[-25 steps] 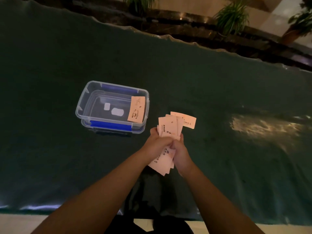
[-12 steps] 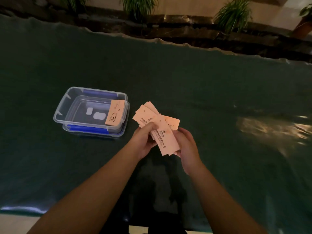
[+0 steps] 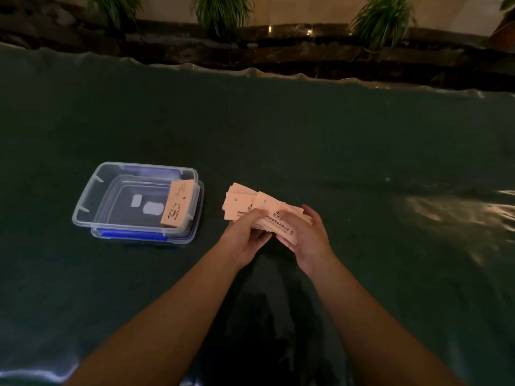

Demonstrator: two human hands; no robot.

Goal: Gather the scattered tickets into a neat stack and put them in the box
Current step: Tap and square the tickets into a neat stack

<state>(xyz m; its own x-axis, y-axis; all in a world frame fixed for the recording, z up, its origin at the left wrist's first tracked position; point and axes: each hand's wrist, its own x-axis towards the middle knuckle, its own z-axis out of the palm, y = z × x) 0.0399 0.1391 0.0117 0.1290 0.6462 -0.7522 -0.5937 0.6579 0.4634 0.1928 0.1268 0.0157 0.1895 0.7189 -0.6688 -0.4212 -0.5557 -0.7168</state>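
Observation:
A loose bundle of pale pink tickets (image 3: pixel 250 201) is held flat just above the dark green table cover, fanned out to the left. My left hand (image 3: pixel 246 232) grips its near left side with the thumb on top. My right hand (image 3: pixel 306 232) holds its right end, fingers curled over the edge. To the left stands a clear plastic box (image 3: pixel 83 207) with blue clips, open on top. A single pink ticket (image 3: pixel 178 203) leans against its right inner wall.
The green table cover (image 3: pixel 306 135) stretches wide on all sides; its far edge is rippled. Beyond it runs a dark stone ledge with potted plants (image 3: pixel 381 20). A glare patch (image 3: pixel 446 210) lies on the cover at right.
The bundle has turned from upright in my fists to lying flat and fanned between both hands. The camera has tilted, so the box sits further left in view.

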